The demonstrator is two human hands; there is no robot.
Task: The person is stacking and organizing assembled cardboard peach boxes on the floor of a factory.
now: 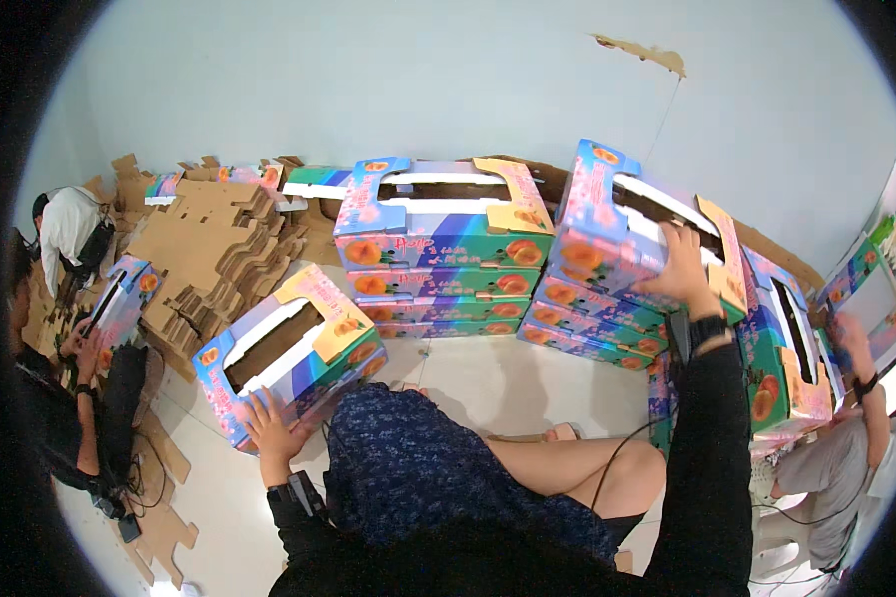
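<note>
My left hand (272,430) lies on the near edge of a fruit carton (358,373) on the floor at left, its fingers spread flat against the printed side. This carton is blue, pink, green and yellow with a long slot in its top. To the right, my right hand (685,267) grips the top edge of another carton (607,214) at its slot, with the thumb on the front face and the fingertips over the edge. That carton sits tilted on a stack of similar cartons (592,316).
A second stack of cartons (443,249) stands centre, against the wall. Flat brown cardboard (194,239) is piled at left. Several people work nearby: one person (55,398) at left holds a carton, another (856,438) sits at right beside more cartons (782,343). A cable (617,453) crosses my legs.
</note>
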